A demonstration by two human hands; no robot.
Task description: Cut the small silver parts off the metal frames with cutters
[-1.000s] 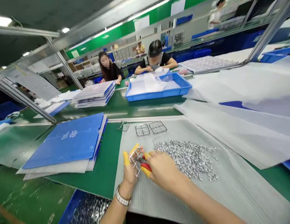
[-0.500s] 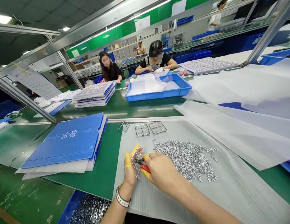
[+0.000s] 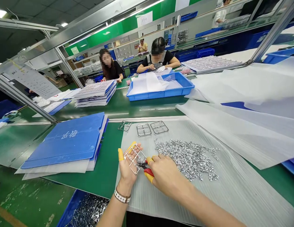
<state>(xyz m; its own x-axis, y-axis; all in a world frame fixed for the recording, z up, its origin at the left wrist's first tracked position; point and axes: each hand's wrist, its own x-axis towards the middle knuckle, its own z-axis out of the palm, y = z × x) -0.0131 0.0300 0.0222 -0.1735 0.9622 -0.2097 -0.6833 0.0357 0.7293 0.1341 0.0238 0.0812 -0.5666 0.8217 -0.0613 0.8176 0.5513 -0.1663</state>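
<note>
We catalogue: left hand (image 3: 129, 170), fingers curled, holding a thin metal frame (image 3: 135, 157) at lower centre; right hand (image 3: 164, 171) closed around red-handled cutters (image 3: 148, 172), tips at the frame; yellow rubber finger cots (image 3: 120, 154); beside them, a heap of small bright metal pieces (image 3: 187, 159) on a ribbed translucent plastic sheet (image 3: 147, 201).

Yellow finger cots (image 3: 120, 154) cap the fingertips, the pliers (image 3: 148, 172) have red handles, the metal frame (image 3: 135, 157) and heaped parts (image 3: 187, 159) shine silver, the blue folder (image 3: 66, 142) bears white characters, and the green bench mat (image 3: 106, 157) borders a white-ribbed sheet (image 3: 184, 195)
</note>
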